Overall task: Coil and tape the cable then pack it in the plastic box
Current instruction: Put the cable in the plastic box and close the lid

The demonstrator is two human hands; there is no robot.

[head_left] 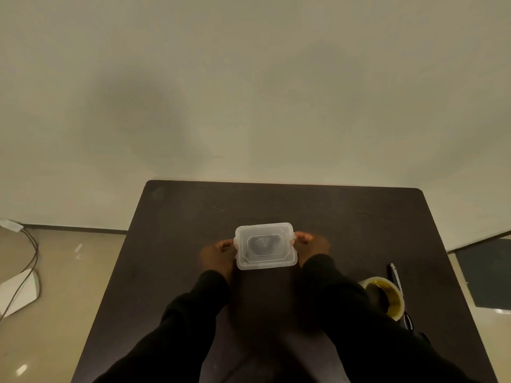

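A clear plastic box (265, 265) with its lid on sits in the middle of the dark table (177, 222). Through the lid a dark coiled cable (262, 244) shows dimly inside. My left hand (219, 255) presses against the box's left side at the latch. On the opposite side, my right hand (311, 244) grips the right latch. Both arms wear black sleeves.
A roll of yellowish tape (387, 295) lies on the table at the right, with a pen-like tool (396, 275) just behind it. On the floor to the left are a white object (19, 291) and a cable (31, 255). A dark mat (486, 275) lies on the right.
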